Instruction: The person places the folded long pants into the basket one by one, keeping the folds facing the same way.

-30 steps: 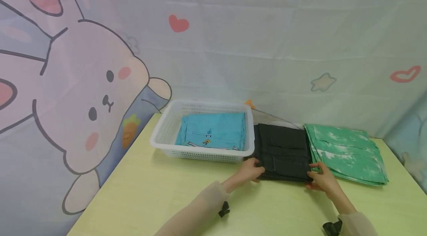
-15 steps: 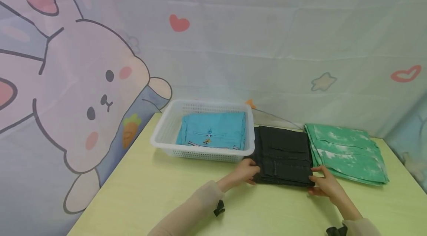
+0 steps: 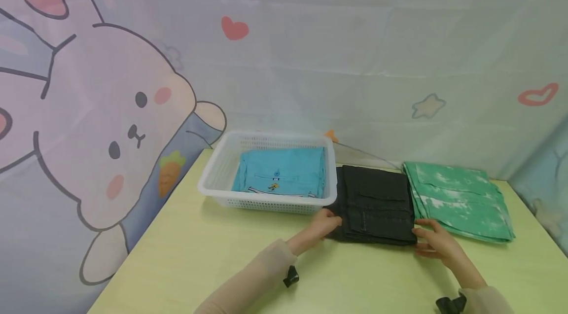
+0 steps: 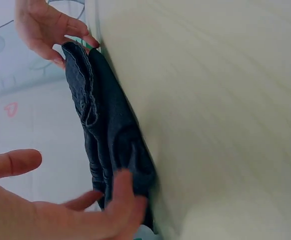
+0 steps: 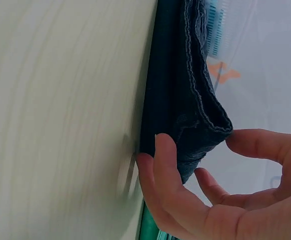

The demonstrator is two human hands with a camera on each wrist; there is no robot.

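Folded black jeans (image 3: pixel 379 200) lie flat on the table between a white basket and a green garment. My left hand (image 3: pixel 325 223) is at their near left corner, its fingertips overlapping the fabric in the head view. In the left wrist view, that left hand (image 4: pixel 70 210) has its thumb spread well away from the fingers, beside the jeans (image 4: pixel 105 110). At the near right corner is my right hand (image 3: pixel 439 242). In the right wrist view, the right hand's (image 5: pixel 220 200) thumb tip meets the folded edge of the jeans (image 5: pixel 185 110), with loosely extended fingers along the front side.
The white perforated basket (image 3: pixel 275 204), holding a folded light-blue garment (image 3: pixel 284 171), stands left of the jeans. A folded green and white tie-dyed garment (image 3: pixel 461 205) lies on their right. Behind the yellow-green table (image 3: pixel 177 255) hangs a printed cloth backdrop (image 3: pixel 355 57).
The jeans shifted slightly toward the person, then stayed put. The left hand has moved a little left, and the right hand has moved slightly right, its fingers loosening at the corner.
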